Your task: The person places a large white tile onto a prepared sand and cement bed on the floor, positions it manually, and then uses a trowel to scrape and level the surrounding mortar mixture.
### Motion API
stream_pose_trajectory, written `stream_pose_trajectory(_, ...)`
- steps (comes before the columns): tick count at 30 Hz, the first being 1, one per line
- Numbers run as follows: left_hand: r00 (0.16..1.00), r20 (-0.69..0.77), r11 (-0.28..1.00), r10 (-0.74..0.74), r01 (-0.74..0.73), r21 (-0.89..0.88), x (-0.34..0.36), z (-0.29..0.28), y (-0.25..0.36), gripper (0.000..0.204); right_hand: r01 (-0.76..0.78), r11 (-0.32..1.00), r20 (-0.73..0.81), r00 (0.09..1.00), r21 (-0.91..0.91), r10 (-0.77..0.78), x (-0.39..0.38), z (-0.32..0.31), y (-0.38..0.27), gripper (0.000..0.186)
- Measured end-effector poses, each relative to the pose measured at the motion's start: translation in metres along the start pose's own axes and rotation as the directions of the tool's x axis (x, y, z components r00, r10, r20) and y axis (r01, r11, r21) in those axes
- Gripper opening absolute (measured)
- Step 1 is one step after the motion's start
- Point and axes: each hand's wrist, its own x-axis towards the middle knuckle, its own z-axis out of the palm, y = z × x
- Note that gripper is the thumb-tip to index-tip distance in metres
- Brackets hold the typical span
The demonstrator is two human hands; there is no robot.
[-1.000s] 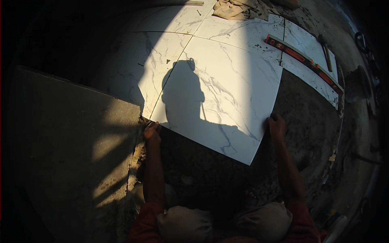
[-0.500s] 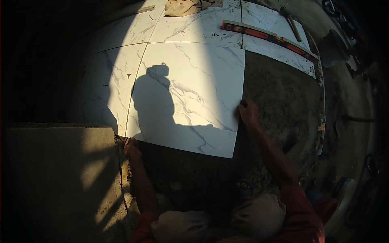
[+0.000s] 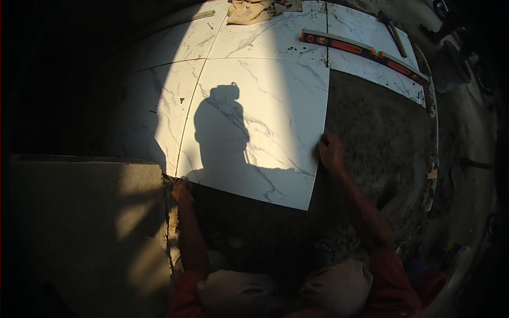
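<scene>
A white marble-veined tile (image 3: 286,132), crossed by the shadow of a head, lies against the neighbouring white tiles (image 3: 169,116). My left hand (image 3: 182,191) grips its near-left corner beside the rough edge of a concrete block. My right hand (image 3: 331,153) has its fingers curled at the tile's right edge, their tips partly hidden. Dark mortar bed (image 3: 382,138) shows to the right of the tile and under its near edge.
A red-and-black spirit level (image 3: 350,47) lies across the far-right tiles beside a hammer (image 3: 395,37). Crumpled beige cloth (image 3: 249,13) sits at the back. The concrete block (image 3: 79,222) fills the near left. Dark, unclear objects (image 3: 456,69) line the far right.
The view has turned, shifting the scene leftward and then slightly back to the right. Both hands have stayed at the tile's corner and edge.
</scene>
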Motion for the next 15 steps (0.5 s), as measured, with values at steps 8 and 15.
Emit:
stream_pose_trajectory(8,0.966,-0.024,0.966,0.256,-0.255,0.047,0.012,-0.027,-0.024,0.014,0.027,0.999,-0.046,0.999,0.031,-0.025,-0.006,0.015,-0.003,0.029)
stream_pose_trajectory(15,0.949,-0.156,0.941,-0.273,0.229,-0.250,0.001,0.019,0.011,0.012,0.031,0.999,-0.107,0.994,0.035,-0.027,0.007,0.014,0.012,0.032)
